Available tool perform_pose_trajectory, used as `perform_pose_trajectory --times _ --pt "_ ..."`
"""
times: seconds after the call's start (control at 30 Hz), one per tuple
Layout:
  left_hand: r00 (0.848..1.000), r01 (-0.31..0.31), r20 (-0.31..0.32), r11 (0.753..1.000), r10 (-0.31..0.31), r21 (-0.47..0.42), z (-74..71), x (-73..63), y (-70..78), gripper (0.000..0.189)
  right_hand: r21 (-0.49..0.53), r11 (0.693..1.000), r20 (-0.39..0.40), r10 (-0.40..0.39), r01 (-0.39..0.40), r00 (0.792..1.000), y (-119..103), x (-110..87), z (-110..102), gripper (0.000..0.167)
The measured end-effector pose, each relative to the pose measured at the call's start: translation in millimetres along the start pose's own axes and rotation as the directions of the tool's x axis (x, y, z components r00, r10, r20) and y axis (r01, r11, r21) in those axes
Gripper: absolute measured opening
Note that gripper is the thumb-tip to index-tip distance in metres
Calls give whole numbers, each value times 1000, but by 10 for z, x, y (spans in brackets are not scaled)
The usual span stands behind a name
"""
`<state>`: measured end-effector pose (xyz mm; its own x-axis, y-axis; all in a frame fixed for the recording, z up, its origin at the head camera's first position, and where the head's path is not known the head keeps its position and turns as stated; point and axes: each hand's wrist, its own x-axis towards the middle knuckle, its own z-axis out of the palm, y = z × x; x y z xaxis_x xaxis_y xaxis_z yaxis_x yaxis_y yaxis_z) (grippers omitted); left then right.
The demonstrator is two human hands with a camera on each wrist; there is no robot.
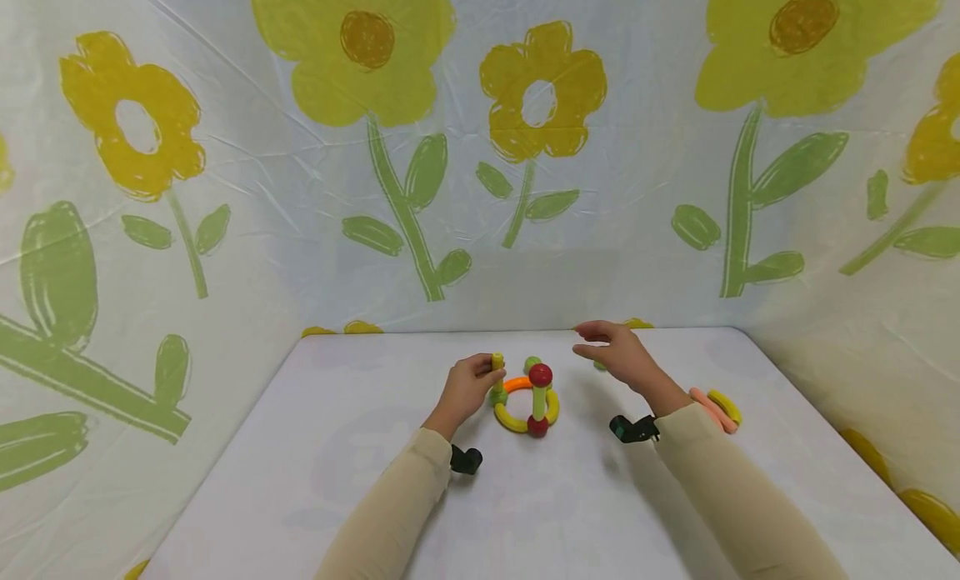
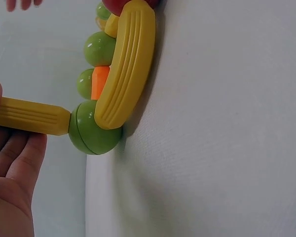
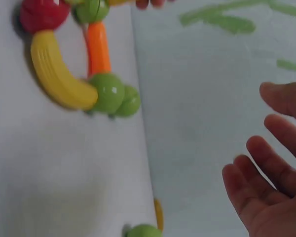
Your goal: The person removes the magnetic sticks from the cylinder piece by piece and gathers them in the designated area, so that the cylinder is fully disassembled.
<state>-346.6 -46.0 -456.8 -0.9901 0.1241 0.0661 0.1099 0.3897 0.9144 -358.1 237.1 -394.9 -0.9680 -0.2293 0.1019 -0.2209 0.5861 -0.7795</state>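
Note:
My left hand (image 1: 461,392) pinches an upright yellow rod (image 1: 498,362) between thumb and fingers. The rod's lower end meets a green ball (image 2: 89,131) on the table. That ball is part of a ring with yellow curved pieces (image 1: 512,422), an orange curved piece (image 1: 517,383) and a red ball (image 1: 537,427). From this red ball rises a light green rod (image 1: 539,403), topped by another red ball (image 1: 541,375). My right hand (image 1: 618,357) hovers to the right of the ring, fingers spread and loosely bent, holding nothing.
A loose green ball (image 1: 532,363) sits just behind the ring. Another green ball (image 1: 600,365) lies farther right, partly behind my right hand. Salmon rods (image 1: 716,409) and a yellow curved piece (image 1: 726,407) lie beside my right forearm. Flower-printed cloth (image 1: 600,272) walls the table's back.

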Motion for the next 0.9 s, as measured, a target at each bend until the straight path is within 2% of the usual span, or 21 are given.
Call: perform_pose_trajectory --times 0.27,0.53,0.67,0.9 --pt "1000 -9 6 1000 9 -9 -12 -19 24 38 153 985 104 -99 82 990 -192 -217 159 43" --pt "1000 -6 1 1000 6 6 -9 -18 25 39 249 959 189 -185 136 964 -337 -336 352 43" --pt "1000 -12 3 1000 12 10 -6 -19 32 37 278 950 202 -200 140 959 -363 -362 410 42" --pt "1000 -13 13 1000 12 22 -5 -23 36 41 286 948 189 -201 142 961 -367 -371 445 41"
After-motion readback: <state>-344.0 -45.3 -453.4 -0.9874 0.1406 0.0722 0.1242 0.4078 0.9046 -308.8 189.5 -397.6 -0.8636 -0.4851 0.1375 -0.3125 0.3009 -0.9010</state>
